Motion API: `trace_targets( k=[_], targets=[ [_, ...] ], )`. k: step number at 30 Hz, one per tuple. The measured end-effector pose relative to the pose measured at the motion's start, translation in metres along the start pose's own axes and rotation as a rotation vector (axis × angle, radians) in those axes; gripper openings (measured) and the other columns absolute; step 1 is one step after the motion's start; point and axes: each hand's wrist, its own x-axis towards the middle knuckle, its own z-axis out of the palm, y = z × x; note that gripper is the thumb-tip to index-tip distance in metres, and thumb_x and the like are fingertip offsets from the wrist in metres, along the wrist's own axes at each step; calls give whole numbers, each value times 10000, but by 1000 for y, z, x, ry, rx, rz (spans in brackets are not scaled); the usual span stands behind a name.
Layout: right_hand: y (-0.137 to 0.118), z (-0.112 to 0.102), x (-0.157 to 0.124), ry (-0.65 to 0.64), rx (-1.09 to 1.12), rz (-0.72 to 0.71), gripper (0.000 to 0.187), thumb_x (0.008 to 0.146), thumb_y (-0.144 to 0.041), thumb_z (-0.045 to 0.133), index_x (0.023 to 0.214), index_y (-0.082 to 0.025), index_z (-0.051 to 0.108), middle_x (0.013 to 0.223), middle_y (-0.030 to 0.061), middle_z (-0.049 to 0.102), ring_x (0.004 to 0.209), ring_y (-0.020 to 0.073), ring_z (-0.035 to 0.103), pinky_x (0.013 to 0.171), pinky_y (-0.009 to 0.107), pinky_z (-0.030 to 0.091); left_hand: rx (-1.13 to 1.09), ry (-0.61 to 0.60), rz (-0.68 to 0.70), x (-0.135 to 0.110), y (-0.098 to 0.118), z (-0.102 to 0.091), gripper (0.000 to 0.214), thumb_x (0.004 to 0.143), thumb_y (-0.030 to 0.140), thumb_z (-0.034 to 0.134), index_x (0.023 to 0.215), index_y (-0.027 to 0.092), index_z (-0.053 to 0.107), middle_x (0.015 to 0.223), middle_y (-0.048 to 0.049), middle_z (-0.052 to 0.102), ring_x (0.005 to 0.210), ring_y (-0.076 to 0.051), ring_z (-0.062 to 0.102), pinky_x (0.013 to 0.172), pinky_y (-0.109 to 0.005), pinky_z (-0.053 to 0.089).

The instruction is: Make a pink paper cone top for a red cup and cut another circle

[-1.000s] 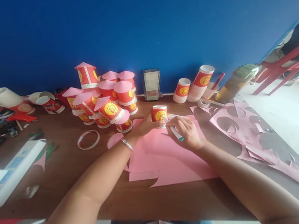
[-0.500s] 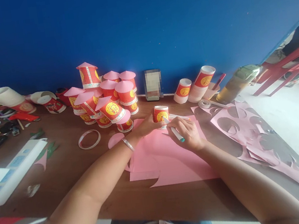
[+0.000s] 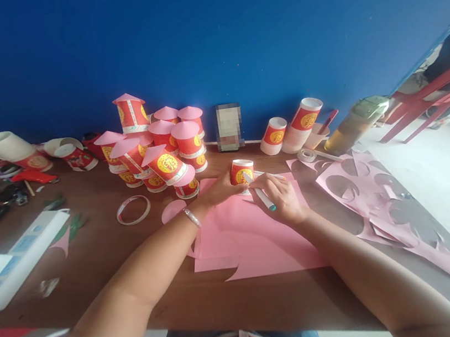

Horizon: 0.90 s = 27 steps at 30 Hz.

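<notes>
A red paper cup (image 3: 243, 172) with a yellow emblem stands upright on pink paper (image 3: 242, 233). My left hand (image 3: 224, 187) is wrapped round its left side, thumb across the lower front. In my right hand (image 3: 280, 196) is a white marker (image 3: 263, 199) with a teal end, its upper end close to the cup's front; whether it touches the cup I cannot tell. A white stick-like thing (image 3: 270, 175) lies behind my right hand, partly hidden. To the left lie a pink paper disc (image 3: 173, 211) and a roll of tape (image 3: 133, 210).
Several red cups with pink cone tops (image 3: 166, 161) are grouped at the back left. A phone (image 3: 229, 129) leans on the blue wall. Stacked cups (image 3: 301, 125) and a bottle (image 3: 355, 125) stand back right. Cut paper scraps (image 3: 382, 213) cover the right side. A power strip (image 3: 24, 258) lies left.
The view has shifted very slightly. Both hands keep their hold on the cup and the marker, with almost no visible movement.
</notes>
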Motion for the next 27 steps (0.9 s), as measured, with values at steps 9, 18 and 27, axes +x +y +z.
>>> trace_targets(
  k=[9, 18, 27],
  targets=[
    [1, -2, 0, 0, -30, 18, 130, 991, -138, 571, 1088, -226, 573, 869, 46, 708, 724, 193, 658, 605, 307, 492, -29, -10, 45, -1, 2, 0, 526, 812, 408, 846, 1188, 208, 538, 1058, -17, 603, 954, -160, 592, 815, -274, 515],
    [-1, -3, 1, 11, -35, 12, 132, 984, -126, 575, 1068, -226, 560, 863, 45, 710, 722, 189, 656, 612, 303, 478, -56, 17, 12, -2, 6, 2, 536, 773, 392, 854, 1183, 205, 564, 1067, -24, 617, 965, -180, 602, 828, -304, 516],
    [-2, -2, 1, 18, -33, 3, 196, 953, -57, 559, 1049, -228, 557, 829, 22, 700, 681, 168, 642, 591, 289, 462, -73, 14, 26, -1, 7, 3, 486, 778, 351, 825, 1130, 195, 529, 998, -3, 576, 899, -148, 564, 777, -274, 495]
  ],
)
